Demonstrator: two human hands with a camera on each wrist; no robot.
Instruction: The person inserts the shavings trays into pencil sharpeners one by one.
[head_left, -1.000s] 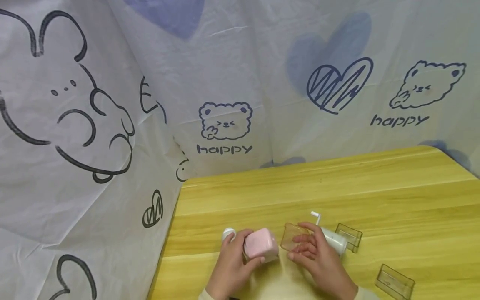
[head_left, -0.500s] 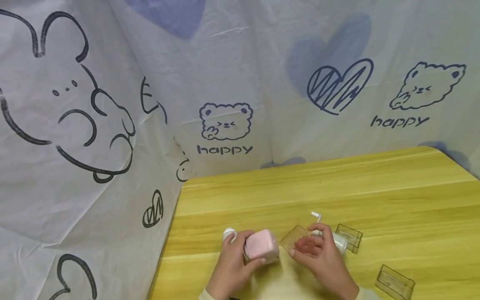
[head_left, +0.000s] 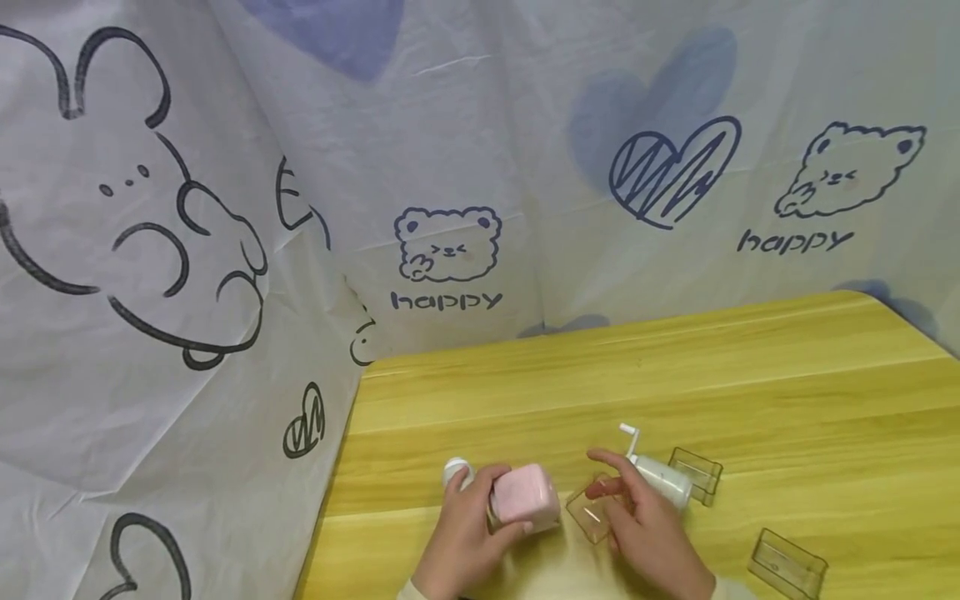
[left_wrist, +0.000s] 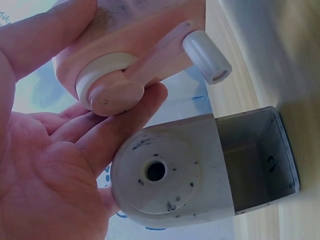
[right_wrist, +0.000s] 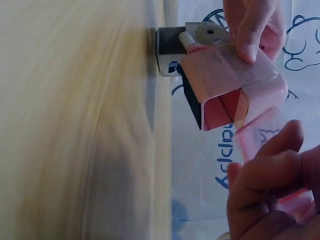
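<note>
My left hand [head_left: 465,533] grips a pink crank pencil sharpener [head_left: 525,496], thumb on one side and fingers on the other. Its crank [left_wrist: 162,62] with a white knob shows in the left wrist view. In the right wrist view the sharpener's drawer opening [right_wrist: 220,111] faces my right hand [head_left: 645,533]. That hand holds a clear pinkish shavings drawer [head_left: 588,521] by its fingers, tilted, just right of the pink sharpener. Beside my left fingers stands a white pencil sharpener [left_wrist: 165,170] with a round pencil hole and a hollow drawer slot.
Behind my right hand lies another white sharpener [head_left: 663,482] with its crank sticking up. A smoky clear drawer [head_left: 697,477] sits next to it, and a second one [head_left: 787,565] lies nearer at the right. Printed cloth [head_left: 525,167] hangs behind the wooden table [head_left: 750,375].
My right fingers have turned the clear drawer and brought it lower and nearer to me; the index finger has lifted off to the left. The left hand holds the pink sharpener almost still.
</note>
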